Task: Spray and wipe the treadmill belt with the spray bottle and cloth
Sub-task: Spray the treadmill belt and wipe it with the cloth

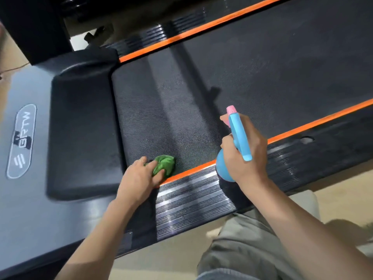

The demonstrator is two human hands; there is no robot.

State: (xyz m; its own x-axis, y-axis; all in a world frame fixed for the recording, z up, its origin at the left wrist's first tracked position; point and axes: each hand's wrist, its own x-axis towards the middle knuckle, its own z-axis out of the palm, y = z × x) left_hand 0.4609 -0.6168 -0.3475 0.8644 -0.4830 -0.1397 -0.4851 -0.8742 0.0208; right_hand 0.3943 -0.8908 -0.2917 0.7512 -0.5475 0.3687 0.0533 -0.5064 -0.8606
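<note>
Lying bunched on dark textured belt (252, 63) — green cloth (164, 164).

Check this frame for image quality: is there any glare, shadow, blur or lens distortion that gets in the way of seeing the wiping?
Head view: glare streaks the ribbed side rail; a shadow band crosses the treadmill belt; the motor cover is blurred at its edge; the orange strips slant from the camera's tilt. The left hand on the green cloth and the right hand gripping the spray bottle stay readable.

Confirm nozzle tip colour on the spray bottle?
Pink nozzle tip on a blue bottle; head view shows it clearly.
</note>
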